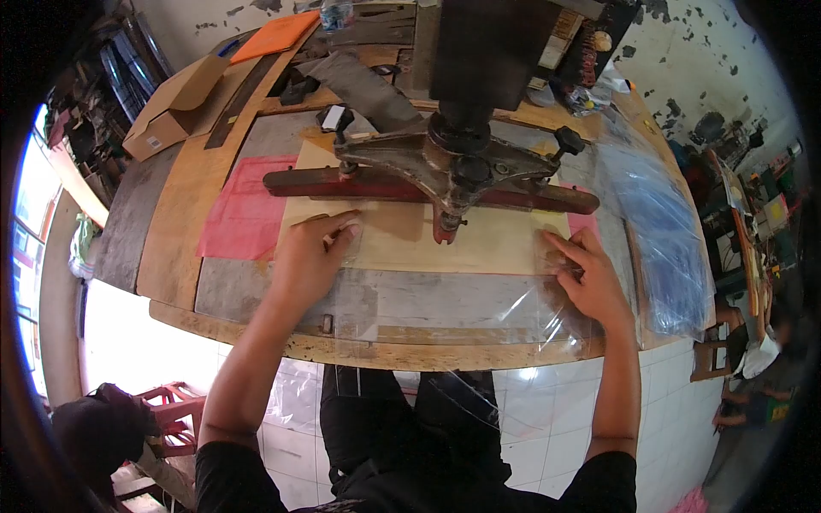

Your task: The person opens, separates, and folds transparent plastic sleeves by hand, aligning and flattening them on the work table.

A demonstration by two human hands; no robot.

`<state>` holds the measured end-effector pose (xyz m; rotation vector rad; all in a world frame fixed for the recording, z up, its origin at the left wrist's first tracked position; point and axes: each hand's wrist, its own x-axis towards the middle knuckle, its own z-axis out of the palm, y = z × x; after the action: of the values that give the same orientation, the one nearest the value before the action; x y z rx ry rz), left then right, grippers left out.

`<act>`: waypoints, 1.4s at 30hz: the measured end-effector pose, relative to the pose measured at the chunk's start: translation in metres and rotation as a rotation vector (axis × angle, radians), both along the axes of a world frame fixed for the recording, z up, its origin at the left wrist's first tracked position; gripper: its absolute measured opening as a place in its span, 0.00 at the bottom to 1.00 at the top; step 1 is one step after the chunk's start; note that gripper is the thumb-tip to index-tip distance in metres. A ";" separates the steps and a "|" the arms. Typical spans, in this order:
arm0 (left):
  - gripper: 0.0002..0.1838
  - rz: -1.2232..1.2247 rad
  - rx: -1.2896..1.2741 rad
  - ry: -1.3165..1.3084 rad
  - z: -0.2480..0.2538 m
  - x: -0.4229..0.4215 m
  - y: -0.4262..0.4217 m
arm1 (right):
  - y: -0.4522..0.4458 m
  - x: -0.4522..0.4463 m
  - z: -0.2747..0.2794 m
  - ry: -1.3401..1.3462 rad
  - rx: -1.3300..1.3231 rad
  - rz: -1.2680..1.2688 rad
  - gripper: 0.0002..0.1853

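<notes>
A clear plastic sheet (547, 315) stretches across the front of the worktable and hangs over its edge toward my lap. My left hand (315, 258) pinches its far left corner, thumb against fingers. On the other side, my right hand (590, 275) has its fingers bent at the sheet's far right corner. Under the sheet's far edge lies cream-coloured board (393, 244), with pink sheeting (244, 209) beside it on the left. Just beyond my hands a dark press head (466, 158) carries a long red-edged bar (376, 188) across the board.
A stack of clear plastic (658, 231) lies on the table's right. At the back left are an open cardboard box (175, 107) and an orange folder (275, 36). A red stool (175, 415) and a person in dark clothing (103, 436) are at lower left.
</notes>
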<state>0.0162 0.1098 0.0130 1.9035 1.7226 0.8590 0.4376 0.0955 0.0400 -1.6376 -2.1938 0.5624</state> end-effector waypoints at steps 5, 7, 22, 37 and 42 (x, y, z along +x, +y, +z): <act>0.16 0.000 -0.003 -0.012 0.001 0.001 0.000 | 0.001 0.001 -0.003 0.027 0.040 0.015 0.34; 0.16 -0.007 0.013 -0.016 -0.001 0.000 -0.001 | 0.001 0.002 -0.004 0.022 0.052 0.019 0.33; 0.15 0.015 0.087 -0.014 -0.005 -0.002 -0.003 | 0.001 -0.006 -0.005 0.030 0.021 -0.031 0.35; 0.15 0.031 0.093 -0.026 -0.007 0.000 -0.001 | 0.003 0.003 -0.010 0.045 0.106 0.026 0.33; 0.15 -0.013 0.168 -0.020 -0.012 -0.003 -0.005 | -0.009 -0.002 -0.007 0.054 0.090 -0.044 0.28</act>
<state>0.0137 0.1053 0.0014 2.0032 1.6709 1.0434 0.4354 0.0868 0.0328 -1.6014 -2.1072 0.4827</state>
